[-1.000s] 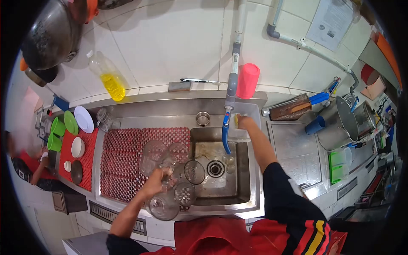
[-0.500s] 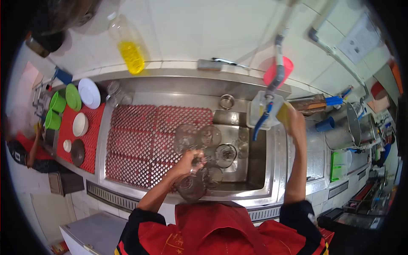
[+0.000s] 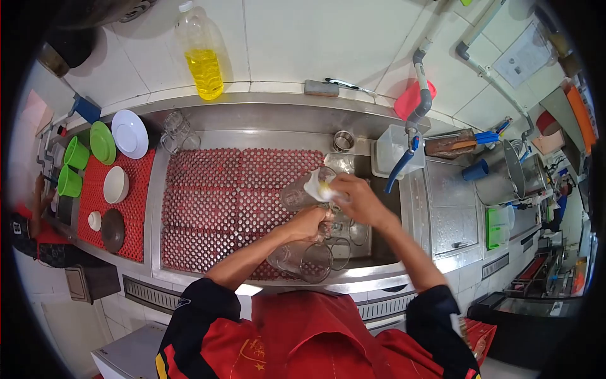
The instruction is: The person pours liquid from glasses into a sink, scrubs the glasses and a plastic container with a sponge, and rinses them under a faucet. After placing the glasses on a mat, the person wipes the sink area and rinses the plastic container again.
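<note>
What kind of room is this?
Probably a restaurant kitchen: there's a metal sink, big steel pots on the right, and plates and bowls on a red mat.

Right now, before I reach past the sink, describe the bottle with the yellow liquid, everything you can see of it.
The bottle is clear, apparently plastic, with a white cap on and no visible label. Bright yellow liquid fills its lower part; above that it looks empty. It stands on the ledge behind the sink, in front of the tiled wall. Neither the left hand nor the right hand touches it.
</note>
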`<action>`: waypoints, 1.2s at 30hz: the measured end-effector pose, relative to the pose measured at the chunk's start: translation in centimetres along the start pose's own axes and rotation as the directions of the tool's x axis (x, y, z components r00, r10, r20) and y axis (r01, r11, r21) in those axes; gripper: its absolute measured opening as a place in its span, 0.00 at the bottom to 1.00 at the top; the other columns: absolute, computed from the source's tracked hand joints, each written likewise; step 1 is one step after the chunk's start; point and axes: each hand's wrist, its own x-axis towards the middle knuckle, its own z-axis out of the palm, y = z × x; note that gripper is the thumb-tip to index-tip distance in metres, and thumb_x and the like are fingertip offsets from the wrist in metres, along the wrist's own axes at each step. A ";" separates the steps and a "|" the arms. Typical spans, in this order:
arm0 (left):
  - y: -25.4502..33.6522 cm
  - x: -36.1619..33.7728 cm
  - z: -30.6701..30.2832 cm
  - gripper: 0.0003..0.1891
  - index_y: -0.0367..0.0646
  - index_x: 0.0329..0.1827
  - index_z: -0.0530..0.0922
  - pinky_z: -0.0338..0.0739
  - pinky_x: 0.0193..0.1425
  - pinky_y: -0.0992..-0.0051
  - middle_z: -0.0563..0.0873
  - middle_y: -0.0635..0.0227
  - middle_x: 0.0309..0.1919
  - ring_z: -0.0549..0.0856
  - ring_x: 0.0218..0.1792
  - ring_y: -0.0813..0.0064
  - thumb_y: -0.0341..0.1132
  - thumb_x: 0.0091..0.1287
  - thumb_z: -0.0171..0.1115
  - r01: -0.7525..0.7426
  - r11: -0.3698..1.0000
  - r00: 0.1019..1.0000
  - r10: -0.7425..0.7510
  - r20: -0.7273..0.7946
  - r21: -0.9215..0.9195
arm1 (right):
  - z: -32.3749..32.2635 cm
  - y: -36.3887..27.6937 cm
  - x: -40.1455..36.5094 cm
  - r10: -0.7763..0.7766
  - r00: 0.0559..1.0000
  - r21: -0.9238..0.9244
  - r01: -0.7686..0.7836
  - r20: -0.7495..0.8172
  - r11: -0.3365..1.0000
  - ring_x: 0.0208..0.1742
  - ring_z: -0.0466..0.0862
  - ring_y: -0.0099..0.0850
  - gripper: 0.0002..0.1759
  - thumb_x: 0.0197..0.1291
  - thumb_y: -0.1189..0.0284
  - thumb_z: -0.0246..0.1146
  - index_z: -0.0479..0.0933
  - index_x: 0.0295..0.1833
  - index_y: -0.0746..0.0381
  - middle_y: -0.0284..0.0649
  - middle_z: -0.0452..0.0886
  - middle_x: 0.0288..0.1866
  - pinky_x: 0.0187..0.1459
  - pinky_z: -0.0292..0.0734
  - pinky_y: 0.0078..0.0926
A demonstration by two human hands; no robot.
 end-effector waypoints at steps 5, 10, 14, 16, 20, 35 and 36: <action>-2.0 0.5 1.7 0.06 0.35 0.34 0.78 0.76 0.39 0.63 0.84 0.57 0.28 0.85 0.34 0.59 0.25 0.53 0.60 0.128 0.967 0.987 -0.101 0.128 -0.221 | -3.1 1.8 2.7 -0.445 0.659 -0.577 0.750 0.607 0.322 0.51 0.74 0.31 0.11 0.43 0.70 0.63 0.83 0.36 0.55 0.32 0.74 0.46 0.53 0.70 0.30; -1.6 -0.2 -0.2 0.03 0.35 0.34 0.75 0.75 0.38 0.62 0.83 0.57 0.28 0.84 0.33 0.60 0.26 0.60 0.56 -0.170 0.984 0.971 0.159 0.177 0.048 | 0.4 2.8 -0.2 -0.303 0.898 -0.615 0.440 0.319 0.654 0.44 0.78 0.36 0.09 0.47 0.70 0.62 0.82 0.35 0.58 0.35 0.77 0.41 0.44 0.74 0.31; 1.3 0.0 -0.8 0.04 0.36 0.34 0.75 0.76 0.39 0.61 0.84 0.54 0.30 0.85 0.35 0.55 0.26 0.57 0.57 0.209 0.973 0.950 -0.177 0.259 -0.102 | 0.3 2.6 0.2 0.480 0.817 0.236 -0.559 0.319 0.795 0.33 0.80 0.37 0.11 0.55 0.70 0.57 0.80 0.42 0.61 0.41 0.81 0.37 0.30 0.76 0.32; 0.6 0.0 -0.5 0.06 0.36 0.36 0.77 0.77 0.41 0.59 0.85 0.53 0.32 0.85 0.37 0.52 0.26 0.56 0.57 0.017 0.998 0.975 -0.031 0.220 0.065 | 0.1 2.8 -0.3 0.644 0.601 0.792 -0.610 0.473 -0.012 0.33 0.80 0.32 0.12 0.60 0.67 0.57 0.78 0.46 0.60 0.40 0.81 0.38 0.28 0.75 0.29; 1.1 0.4 0.3 0.10 0.38 0.40 0.79 0.77 0.45 0.55 0.85 0.50 0.34 0.84 0.41 0.48 0.27 0.54 0.60 -0.150 0.961 0.967 0.093 0.237 0.232 | 0.5 -2.5 -2.4 0.828 0.552 0.942 -0.320 0.099 0.102 0.31 0.78 0.27 0.12 0.64 0.64 0.58 0.77 0.46 0.60 0.37 0.79 0.35 0.29 0.73 0.25; 2.0 1.1 1.6 0.08 0.35 0.32 0.75 0.73 0.39 0.57 0.83 0.51 0.28 0.83 0.34 0.53 0.32 0.64 0.53 0.010 0.981 0.974 -0.053 0.220 0.192 | -3.0 7.7 -0.1 0.345 0.913 0.077 -0.368 0.217 0.927 0.42 0.78 0.51 0.14 0.51 0.78 0.63 0.81 0.46 0.59 0.49 0.76 0.42 0.48 0.75 0.38; 1.9 0.9 1.6 0.07 0.35 0.32 0.75 0.74 0.39 0.57 0.83 0.51 0.28 0.84 0.34 0.51 0.30 0.62 0.54 0.003 0.981 0.978 -0.043 0.205 0.196 | -1.5 8.2 -1.2 0.368 0.929 0.052 -0.370 0.037 0.928 0.41 0.78 0.52 0.12 0.53 0.77 0.63 0.80 0.45 0.59 0.50 0.77 0.42 0.47 0.75 0.40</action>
